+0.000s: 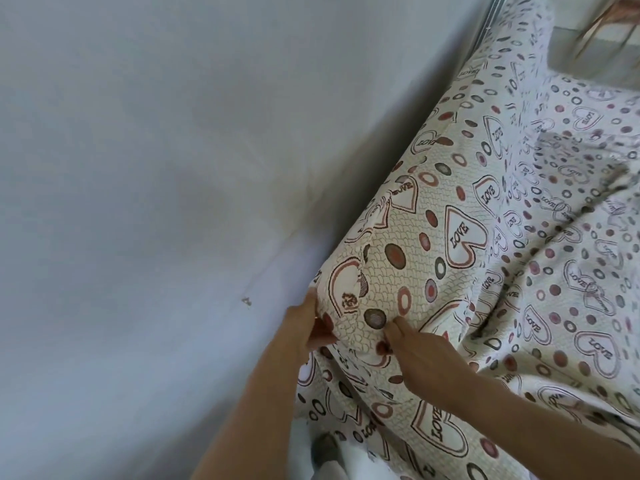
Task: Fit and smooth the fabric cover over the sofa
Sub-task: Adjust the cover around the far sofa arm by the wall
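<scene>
Plain pale wall point(138, 168) sits tight against the sofa, so there's barely any room. The heart-print cover point(467, 220) is draped over the sofa, and left grip point(313, 323) and right grip point(415, 355) both pinch its near corner, probably to tug it snug.

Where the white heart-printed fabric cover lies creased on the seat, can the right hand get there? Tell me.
Probably yes. The right hand grips the cover at the padded corner, and the creases lie close beside it with nothing between; it would need to let go first.
</scene>
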A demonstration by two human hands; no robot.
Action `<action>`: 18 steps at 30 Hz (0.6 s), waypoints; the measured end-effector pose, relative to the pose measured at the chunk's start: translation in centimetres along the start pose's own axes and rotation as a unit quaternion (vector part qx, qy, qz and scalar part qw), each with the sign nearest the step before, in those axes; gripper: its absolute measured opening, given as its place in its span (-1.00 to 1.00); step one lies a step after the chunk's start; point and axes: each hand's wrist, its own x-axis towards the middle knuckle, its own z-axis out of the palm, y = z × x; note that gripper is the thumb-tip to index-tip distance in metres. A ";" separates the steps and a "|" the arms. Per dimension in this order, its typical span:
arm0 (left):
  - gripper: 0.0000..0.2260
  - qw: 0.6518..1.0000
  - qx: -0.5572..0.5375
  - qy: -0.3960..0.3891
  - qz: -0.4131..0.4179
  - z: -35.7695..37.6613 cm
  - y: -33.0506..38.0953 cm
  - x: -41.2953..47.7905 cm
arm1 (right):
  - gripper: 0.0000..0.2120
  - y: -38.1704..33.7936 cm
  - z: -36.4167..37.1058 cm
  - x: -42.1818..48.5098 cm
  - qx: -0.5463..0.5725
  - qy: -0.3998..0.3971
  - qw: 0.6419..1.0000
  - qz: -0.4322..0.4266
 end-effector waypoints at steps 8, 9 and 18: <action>-0.84 0.979 -0.190 0.078 0.004 2.1 -1.7 -1.2 | -0.59 1.2 0.2 0.1 0.014 0.020 0.998 -0.050; -0.87 0.978 -0.199 0.068 0.008 2.2 -2.1 -1.2 | -0.60 1.3 0.3 0.0 0.020 0.029 0.998 -0.054; -0.89 0.964 -0.234 0.125 0.030 2.9 -3.5 -2.6 | -0.78 1.9 1.0 -0.5 0.070 0.095 0.990 -0.074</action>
